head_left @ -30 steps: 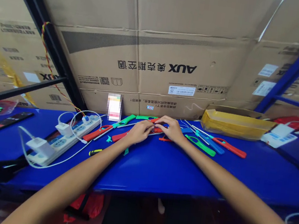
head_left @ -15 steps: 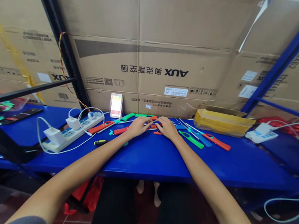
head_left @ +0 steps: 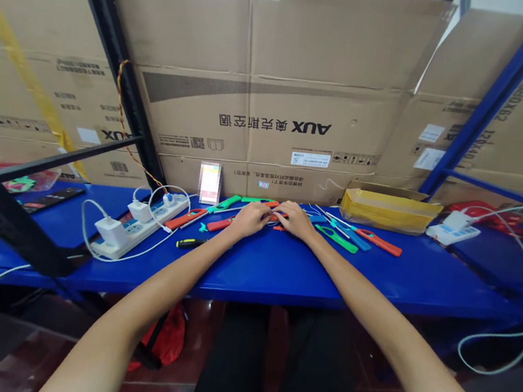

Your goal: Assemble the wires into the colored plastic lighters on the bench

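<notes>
On the blue tabletop, my left hand and my right hand meet with curled fingers almost touching. Orange-red plastic shows between and just beyond them, but the piece at the fingertips is mostly hidden. Around them lie several long-necked lighters: a red-orange lighter and a green lighter to the left, a green lighter, a blue lighter and an orange lighter to the right. A red handle lies beside my left hand. Left of my left forearm is a black-and-yellow screwdriver handle.
A white power strip with plugged chargers and looping cables stands at left. A yellow-taped cardboard box and another white power strip are at right. Large cardboard walls the back; a dark post rises at left.
The view has shifted slightly, moving the table's left side rightward in the picture. My hands remain together at the same spot among the lighters, with small finger movements.
</notes>
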Available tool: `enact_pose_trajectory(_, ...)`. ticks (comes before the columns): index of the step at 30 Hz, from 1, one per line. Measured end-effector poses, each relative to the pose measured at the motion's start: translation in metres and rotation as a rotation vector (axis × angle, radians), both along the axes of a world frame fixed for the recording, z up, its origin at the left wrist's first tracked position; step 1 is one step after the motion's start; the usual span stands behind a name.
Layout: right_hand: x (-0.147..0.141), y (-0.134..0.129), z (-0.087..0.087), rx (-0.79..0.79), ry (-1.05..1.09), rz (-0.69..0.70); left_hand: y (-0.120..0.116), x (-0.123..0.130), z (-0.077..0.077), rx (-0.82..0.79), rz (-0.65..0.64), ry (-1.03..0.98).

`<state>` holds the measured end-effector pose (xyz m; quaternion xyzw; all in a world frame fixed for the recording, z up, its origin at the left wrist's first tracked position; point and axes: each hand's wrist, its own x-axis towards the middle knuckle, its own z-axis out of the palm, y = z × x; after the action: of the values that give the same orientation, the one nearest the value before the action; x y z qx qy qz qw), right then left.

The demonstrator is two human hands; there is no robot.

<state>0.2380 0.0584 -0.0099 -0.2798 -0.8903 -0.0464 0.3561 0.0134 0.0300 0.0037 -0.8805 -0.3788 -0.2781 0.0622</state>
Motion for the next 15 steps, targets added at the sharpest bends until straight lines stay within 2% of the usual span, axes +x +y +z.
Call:
enact_pose_trajectory(9,0.006,-0.011,0.006,-0.022,0.019,-0.016,0.005,0.005,-0.006,-0.015,-0.079,-0.061)
enact_pose_trajectory(15,0.012,-0.006,0.008,-0.061,0.055,0.021,0.002,0.003,-0.001,-0.044,-0.099,-0.108)
